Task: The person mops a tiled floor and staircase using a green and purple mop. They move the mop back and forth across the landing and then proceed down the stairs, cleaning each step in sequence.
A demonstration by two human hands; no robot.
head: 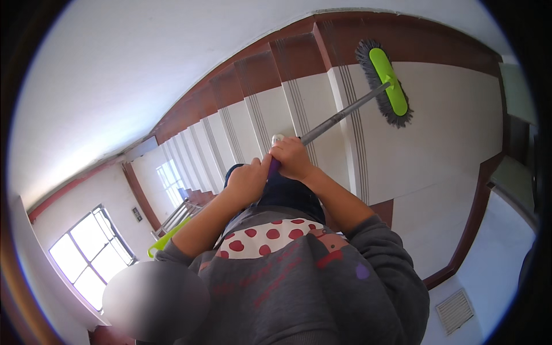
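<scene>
My right hand point(293, 157) grips the upper part of a flat mop's grey metal pole point(340, 115), at its purple grip point(273, 168). Just behind it, my left hand point(249, 180) is closed around the end of the same grip, the two hands almost touching. The pole slants away to the upper right. At its far end, a lime-green mop plate point(389, 82) with a grey fringed pad point(370, 64) lies on the white tiled landing point(444, 116), close to the brown skirting. A small white object point(277, 139) shows partly behind my right hand.
White steps point(267, 112) with dark grooved nosing lines run off to the left along a brown skirting point(297, 56). At the left are a metal railing point(177, 215), a lime-green object point(166, 241) and a barred window point(92, 254). A wall vent point(455, 311) sits lower right.
</scene>
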